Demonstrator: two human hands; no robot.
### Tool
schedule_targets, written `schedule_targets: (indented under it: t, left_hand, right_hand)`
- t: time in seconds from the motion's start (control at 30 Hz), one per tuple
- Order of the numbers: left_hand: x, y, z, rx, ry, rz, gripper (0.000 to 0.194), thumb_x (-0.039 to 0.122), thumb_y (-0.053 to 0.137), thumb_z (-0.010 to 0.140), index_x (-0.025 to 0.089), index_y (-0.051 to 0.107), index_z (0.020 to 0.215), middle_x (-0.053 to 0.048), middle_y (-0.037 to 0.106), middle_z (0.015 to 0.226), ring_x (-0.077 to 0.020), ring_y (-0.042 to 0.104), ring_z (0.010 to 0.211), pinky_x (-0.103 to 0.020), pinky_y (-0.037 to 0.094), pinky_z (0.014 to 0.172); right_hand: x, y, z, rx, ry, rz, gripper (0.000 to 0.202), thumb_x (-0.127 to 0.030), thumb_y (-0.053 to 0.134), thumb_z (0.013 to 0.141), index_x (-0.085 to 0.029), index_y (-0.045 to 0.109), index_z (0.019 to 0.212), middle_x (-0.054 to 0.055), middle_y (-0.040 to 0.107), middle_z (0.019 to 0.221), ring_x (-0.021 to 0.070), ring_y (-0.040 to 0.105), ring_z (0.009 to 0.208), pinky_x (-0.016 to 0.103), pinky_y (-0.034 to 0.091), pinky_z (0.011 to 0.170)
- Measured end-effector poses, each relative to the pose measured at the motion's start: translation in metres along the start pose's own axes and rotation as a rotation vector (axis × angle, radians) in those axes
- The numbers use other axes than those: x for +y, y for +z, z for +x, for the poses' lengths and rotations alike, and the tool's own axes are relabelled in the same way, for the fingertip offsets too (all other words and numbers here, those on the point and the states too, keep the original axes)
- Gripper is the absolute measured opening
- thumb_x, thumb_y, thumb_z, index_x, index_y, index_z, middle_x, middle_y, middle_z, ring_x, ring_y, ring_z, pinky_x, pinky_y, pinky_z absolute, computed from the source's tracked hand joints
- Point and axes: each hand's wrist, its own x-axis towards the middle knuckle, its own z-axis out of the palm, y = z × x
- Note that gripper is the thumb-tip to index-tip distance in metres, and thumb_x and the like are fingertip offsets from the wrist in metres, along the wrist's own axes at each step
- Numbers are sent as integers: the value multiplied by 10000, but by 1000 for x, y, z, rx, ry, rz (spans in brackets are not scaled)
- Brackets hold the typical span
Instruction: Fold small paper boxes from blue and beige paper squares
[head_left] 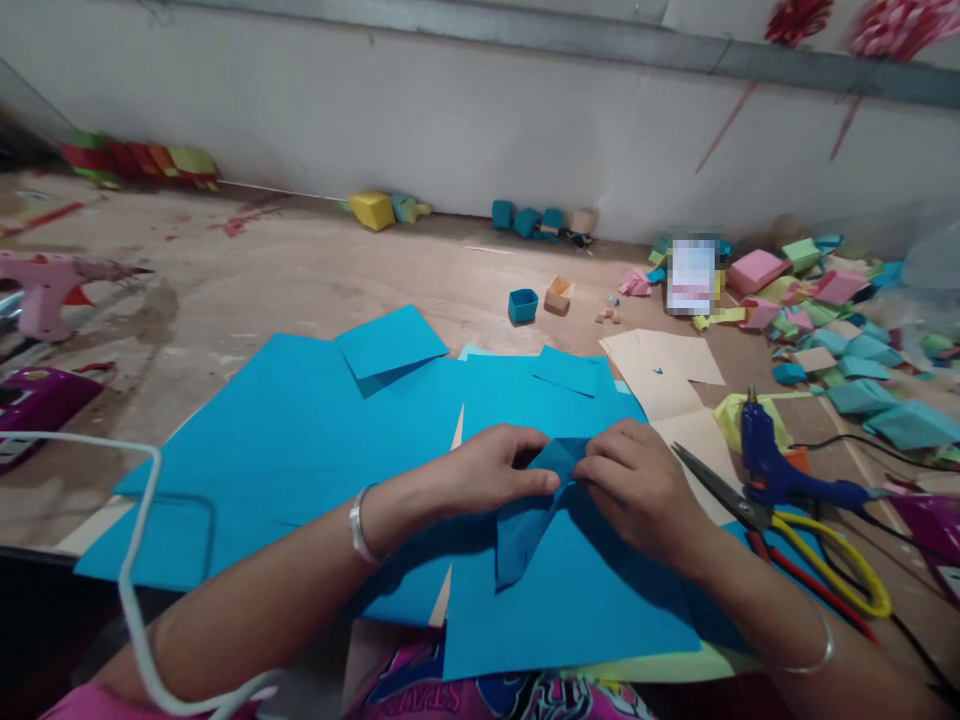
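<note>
At the left edge of the frame is a pink glue gun (49, 290). Below it, a white cord (142, 540) hangs in front of the left arm. The cord could catch on the arm and tug it if the arm moves out.

Big blue sheets (300, 430) lie across the middle. Just right of the middle, the left hand (495, 470) pinches a folded blue paper (525, 535) with its thumb and fingers. The right hand (637, 480) grips the paper's top right part, fingers curled in. If one hand pulls harder, the paper could rip or get a crooked fold. It is as blue as the sheets under it, so its edges could be hard to see.

At the right, scissors (761, 515) point toward the right hand. Swinging that arm out could bring a poke.
</note>
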Motion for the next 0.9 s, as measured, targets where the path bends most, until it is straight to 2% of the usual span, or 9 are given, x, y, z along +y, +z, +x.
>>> schedule_targets:
  t: [0.07, 0.17, 0.27, 0.4, 0.5, 0.6, 0.67, 0.73, 0.9]
  left_hand:
    - [-1, -2, 0, 18, -18, -19, 186, 365, 663, 745, 188, 627, 791, 3, 546, 690, -139, 453, 639, -268, 323, 570]
    - [-5, -4, 1, 136, -22, 24, 289, 296, 672, 728, 214, 677, 1006, -59, 689, 936, -218, 586, 833, -324, 425, 719]
    - [-11, -4, 3, 256, 4, 169, 320, 258, 673, 737, 236, 684, 1056, -84, 709, 1055, -277, 611, 969, -377, 441, 800]
    - [-11, -1, 4, 271, 17, 400, 376, 235, 633, 807, 202, 636, 1181, -112, 684, 1116, -274, 609, 998, -383, 445, 814]
    - [-5, -1, 3, 345, 130, 572, 224, 303, 562, 897, 183, 691, 1036, -105, 658, 1073, -251, 568, 994, -392, 412, 865]
    - [0, -2, 1, 377, 178, 698, 340, 462, 539, 917, 198, 717, 797, -81, 639, 957, -242, 530, 931, -398, 379, 844]
    - [0, -2, -1, 350, 153, 763, 329, 514, 618, 854, 213, 723, 773, -73, 629, 925, -249, 510, 908, -384, 368, 789]
    - [-1, -2, -1, 319, 105, 827, 266, 476, 665, 827, 219, 731, 806, -75, 628, 925, -259, 498, 905, -366, 350, 736]
    - [-10, 0, 4, 269, 50, 846, 246, 412, 625, 864, 197, 714, 784, -85, 629, 878, -253, 497, 851, -350, 325, 688]
  right_hand:
    - [2, -1, 0, 10, 21, -6, 247, -152, 466, 934, -192, 676, 811, 64, 643, 818, 196, 474, 825, 350, 345, 740]
    - [4, -3, 1, -9, 38, -13, 236, -172, 475, 941, -193, 680, 826, 68, 644, 819, 197, 481, 829, 344, 340, 733]
    - [6, -1, 0, -87, 0, -20, 216, -240, 513, 945, -195, 684, 820, 64, 634, 792, 193, 472, 803, 336, 315, 708]
    - [7, 6, -3, -206, 26, -56, 291, -280, 491, 960, -175, 628, 724, 54, 583, 703, 186, 447, 744, 324, 279, 669]
    - [8, 10, -4, -247, 120, -63, 319, -314, 459, 972, -178, 573, 707, 44, 560, 685, 183, 430, 710, 316, 265, 645]
    - [9, 12, -4, -244, 171, -22, 321, -331, 432, 982, -183, 554, 726, 44, 568, 708, 184, 438, 712, 315, 276, 651]
    - [10, 12, -3, -246, 191, -1, 317, -332, 428, 984, -186, 555, 734, 46, 571, 718, 185, 445, 717, 316, 285, 656]
    - [11, 10, -3, -254, 204, 26, 293, -329, 441, 979, -187, 564, 754, 48, 577, 736, 187, 454, 731, 316, 296, 660]
    - [12, 5, -4, -278, 255, 74, 273, -334, 477, 970, -194, 560, 751, 32, 571, 744, 175, 471, 730, 317, 316, 687]
